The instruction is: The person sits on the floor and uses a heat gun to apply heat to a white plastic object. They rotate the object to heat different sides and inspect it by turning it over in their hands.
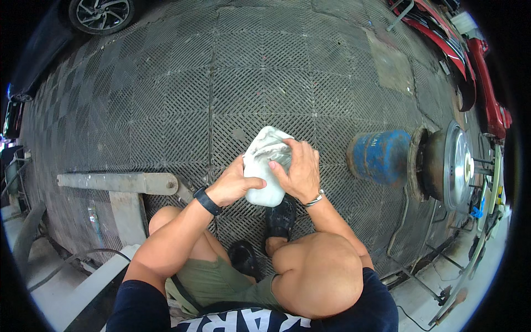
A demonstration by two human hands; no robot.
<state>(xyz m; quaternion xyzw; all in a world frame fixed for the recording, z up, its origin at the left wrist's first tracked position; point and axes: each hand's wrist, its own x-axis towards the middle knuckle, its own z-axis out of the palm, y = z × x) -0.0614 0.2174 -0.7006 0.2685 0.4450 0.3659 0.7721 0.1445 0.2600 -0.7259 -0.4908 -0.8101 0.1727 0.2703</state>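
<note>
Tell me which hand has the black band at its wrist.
The left hand, gripping the white object: the black band sits at that wrist. The right hand has a thin bracelet instead.

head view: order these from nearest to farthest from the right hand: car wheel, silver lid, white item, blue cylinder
From the right hand:
1. White item, touching it, between both hands
2. Blue cylinder, to its right
3. Silver lid, farther right, beyond the cylinder
4. Car wheel, far off at upper left
</note>
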